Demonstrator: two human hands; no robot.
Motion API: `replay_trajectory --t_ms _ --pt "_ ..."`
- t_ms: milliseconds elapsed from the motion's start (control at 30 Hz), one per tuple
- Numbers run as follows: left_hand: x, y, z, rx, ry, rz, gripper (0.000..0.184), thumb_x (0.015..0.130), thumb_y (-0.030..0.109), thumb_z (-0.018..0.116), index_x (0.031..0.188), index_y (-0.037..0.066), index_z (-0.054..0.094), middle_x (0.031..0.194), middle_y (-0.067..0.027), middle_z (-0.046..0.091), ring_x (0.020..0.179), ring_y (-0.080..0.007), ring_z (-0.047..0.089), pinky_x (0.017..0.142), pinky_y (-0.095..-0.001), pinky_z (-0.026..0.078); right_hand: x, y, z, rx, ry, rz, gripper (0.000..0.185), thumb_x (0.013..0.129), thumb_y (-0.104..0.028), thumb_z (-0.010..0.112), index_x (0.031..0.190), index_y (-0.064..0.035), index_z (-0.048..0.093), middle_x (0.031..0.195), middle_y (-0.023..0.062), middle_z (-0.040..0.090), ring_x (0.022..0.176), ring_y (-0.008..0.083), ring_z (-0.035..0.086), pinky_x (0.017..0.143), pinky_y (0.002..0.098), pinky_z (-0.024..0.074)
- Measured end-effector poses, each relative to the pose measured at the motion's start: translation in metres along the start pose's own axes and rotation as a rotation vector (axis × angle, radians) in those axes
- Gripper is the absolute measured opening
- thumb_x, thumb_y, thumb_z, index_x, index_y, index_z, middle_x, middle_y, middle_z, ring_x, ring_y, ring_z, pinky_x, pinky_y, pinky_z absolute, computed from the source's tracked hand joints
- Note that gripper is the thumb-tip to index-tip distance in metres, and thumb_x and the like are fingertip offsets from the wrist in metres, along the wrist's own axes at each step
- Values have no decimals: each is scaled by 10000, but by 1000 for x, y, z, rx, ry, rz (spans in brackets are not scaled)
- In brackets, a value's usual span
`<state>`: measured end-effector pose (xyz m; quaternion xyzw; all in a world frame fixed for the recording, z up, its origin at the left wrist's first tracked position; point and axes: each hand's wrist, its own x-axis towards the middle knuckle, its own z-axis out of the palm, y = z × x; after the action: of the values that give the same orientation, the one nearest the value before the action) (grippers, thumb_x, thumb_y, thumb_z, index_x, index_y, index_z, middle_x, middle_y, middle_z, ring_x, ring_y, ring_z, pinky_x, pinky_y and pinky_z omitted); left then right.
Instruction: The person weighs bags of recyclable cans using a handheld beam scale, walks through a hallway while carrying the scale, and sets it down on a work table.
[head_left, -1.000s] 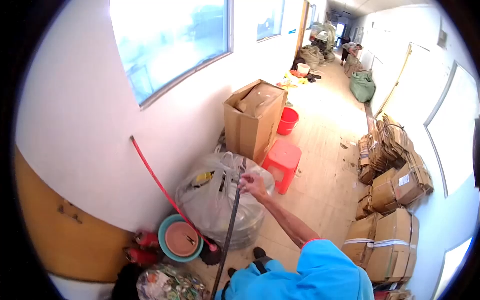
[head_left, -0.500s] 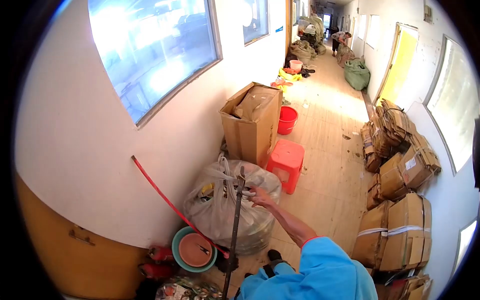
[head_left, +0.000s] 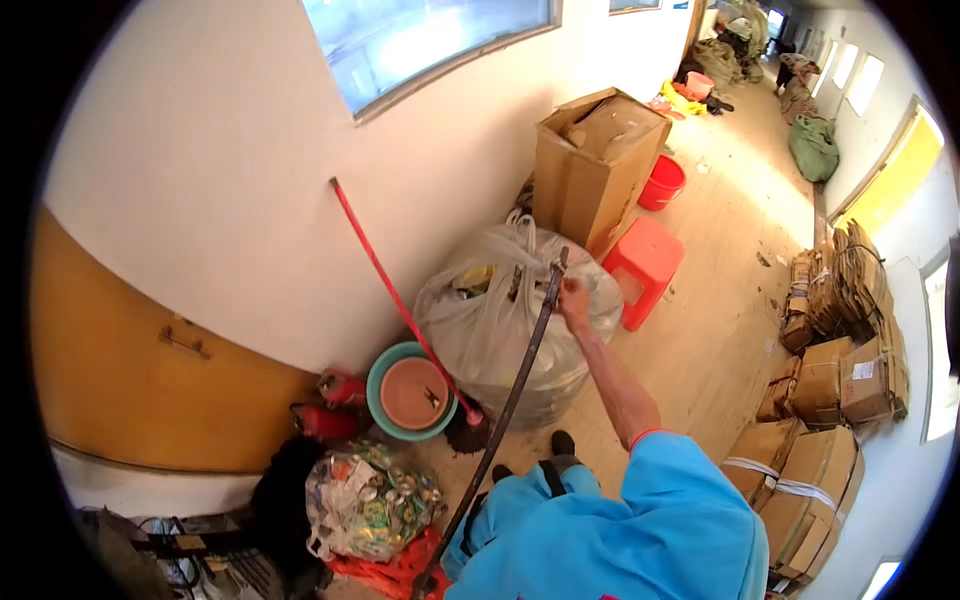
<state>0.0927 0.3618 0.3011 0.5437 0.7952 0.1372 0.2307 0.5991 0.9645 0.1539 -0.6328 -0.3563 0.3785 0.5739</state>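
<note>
My right hand (head_left: pixel 573 303) is stretched forward, its fingers closed at the upper end of a long dark pole (head_left: pixel 515 395), over a big tied clear plastic bag (head_left: pixel 480 320). The pole slants down toward my legs and ends near the red plastic on the floor. My left hand does not show. Left of the bag, a red-handled mop (head_left: pixel 385 280) leans on the wall, its dark head beside a pink basin (head_left: pixel 413 394) set inside a teal one (head_left: pixel 376 385). A net bag of crushed cans (head_left: pixel 372 503) lies nearer to me.
A tall cardboard box (head_left: pixel 590 180), a red stool (head_left: pixel 648 250) and a red bucket (head_left: pixel 662 185) stand beyond the bag. Tied cardboard bundles (head_left: pixel 810 490) line the right wall. Down the corridor, a person (head_left: pixel 797 68) bends near a green sack (head_left: pixel 814 148).
The view has swung left and down, showing more of the can bag and the red plastic. My right hand has gone from loose fingers beside the pole to closed fingers at its upper end.
</note>
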Motion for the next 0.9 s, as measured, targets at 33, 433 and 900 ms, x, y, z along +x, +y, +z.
replay_trajectory --t_ms 33,433,900 --pt "-8 -3 -2 -3 0 -13 357 824 398 706 732 55 665 542 -106 578 482 -197 550 460 -367 448 -3 -4 -1 22 -18 -2 404 931 -294 589 1196 9 555 915 107 638 720 191 664 472 322 561" --pt "-6 10 -2 -21 -162 -191 219 703 190 735 678 -5 638 528 -143 531 514 -184 563 499 -341 443 29 12 9 130 -265 155 319 992 -328 481 1158 -87 609 895 40 654 702 136 663 467 296 523" --pt "-1 20 5 -146 40 -198 187 664 109 703 596 -3 571 495 -160 476 430 -227 503 463 -344 405 2 17 -22 383 -404 467 281 967 -381 480 869 -152 609 641 -30 546 436 108 449 342 243 306"
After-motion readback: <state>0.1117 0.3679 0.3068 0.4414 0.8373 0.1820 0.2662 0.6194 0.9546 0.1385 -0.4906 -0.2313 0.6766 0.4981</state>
